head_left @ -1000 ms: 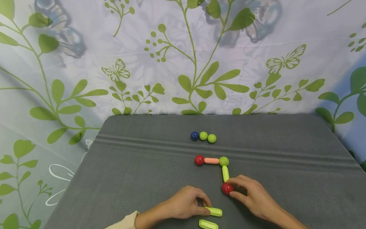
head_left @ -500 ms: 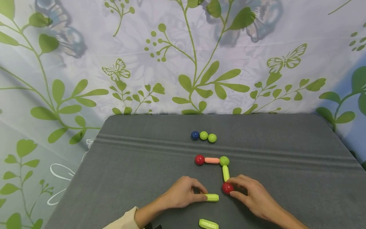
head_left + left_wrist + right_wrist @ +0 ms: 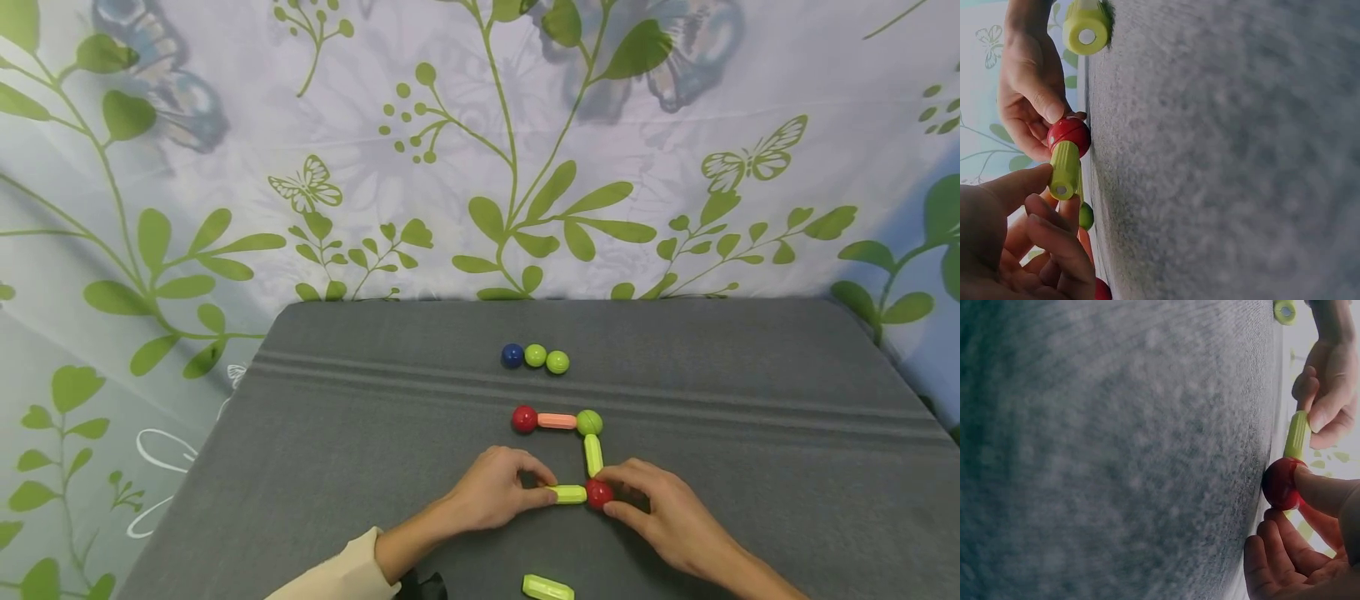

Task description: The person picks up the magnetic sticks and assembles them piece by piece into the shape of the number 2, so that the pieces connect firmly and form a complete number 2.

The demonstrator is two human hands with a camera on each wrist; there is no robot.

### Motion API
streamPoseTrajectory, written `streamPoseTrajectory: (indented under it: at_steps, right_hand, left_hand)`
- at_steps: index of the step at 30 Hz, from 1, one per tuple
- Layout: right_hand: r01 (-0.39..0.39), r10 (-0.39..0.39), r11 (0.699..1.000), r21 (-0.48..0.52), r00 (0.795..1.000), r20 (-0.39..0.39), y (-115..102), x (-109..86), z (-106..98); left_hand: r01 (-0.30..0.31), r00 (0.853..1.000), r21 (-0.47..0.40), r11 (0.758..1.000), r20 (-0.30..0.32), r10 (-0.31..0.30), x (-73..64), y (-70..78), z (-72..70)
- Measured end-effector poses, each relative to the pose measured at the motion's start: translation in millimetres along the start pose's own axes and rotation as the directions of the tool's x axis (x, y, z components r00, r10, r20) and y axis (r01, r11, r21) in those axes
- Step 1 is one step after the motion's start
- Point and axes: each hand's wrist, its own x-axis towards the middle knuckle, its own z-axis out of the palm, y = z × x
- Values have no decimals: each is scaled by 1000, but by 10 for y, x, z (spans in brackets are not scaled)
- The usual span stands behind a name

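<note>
My left hand (image 3: 498,492) pinches a yellow-green magnetic rod (image 3: 572,494) near its left end. The rod's other end touches a red ball (image 3: 599,494), which my right hand (image 3: 663,512) holds between thumb and fingers. From that ball a second yellow-green rod (image 3: 593,456) runs back to a green ball (image 3: 589,422). An orange-pink rod (image 3: 557,421) joins the green ball to another red ball (image 3: 524,419) at the left. In the left wrist view, a metal tip shows on the pinched rod (image 3: 1065,169). The right wrist view shows the held red ball (image 3: 1282,484) close to the cloth.
A loose yellow-green rod (image 3: 547,587) lies at the front edge of the view. Farther back, a blue ball (image 3: 512,356) and two green balls (image 3: 557,362) sit in a row. Grey cloth (image 3: 360,433) covers the table, with a patterned curtain (image 3: 420,167) behind.
My left hand has lifted its rod away from the loose one and moved it back and right, until its end meets the red ball. The right hand has stayed on that ball.
</note>
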Motion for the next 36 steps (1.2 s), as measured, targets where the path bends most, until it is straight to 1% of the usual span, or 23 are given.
streamPoseTrajectory:
  at_steps: [11, 19, 25, 32, 36]
  right_hand:
    - [6, -6, 1000, -10, 1000, -1, 7, -8, 9]
    - [1, -1, 1000, -11, 1000, 2, 0, -9, 16]
    - [1, -1, 1000, -7, 1000, 5, 9, -15, 21]
    - [5, -5, 1000, -2, 1000, 10, 19, -20, 16]
    - [4, -4, 1000, -4, 1000, 15, 21, -22, 14]
  left_hand:
    - [29, 1000, -52, 998, -4, -29, -4, -26, 21]
    - [30, 999, -79, 996, -16, -31, -26, -39, 32]
    - [21, 1000, -93, 995, 11, -20, -47, -60, 36]
    - [54, 999, -185, 981, 9, -54, -48, -83, 48]
    - [64, 998, -207, 976, 11, -63, -48, -85, 45]
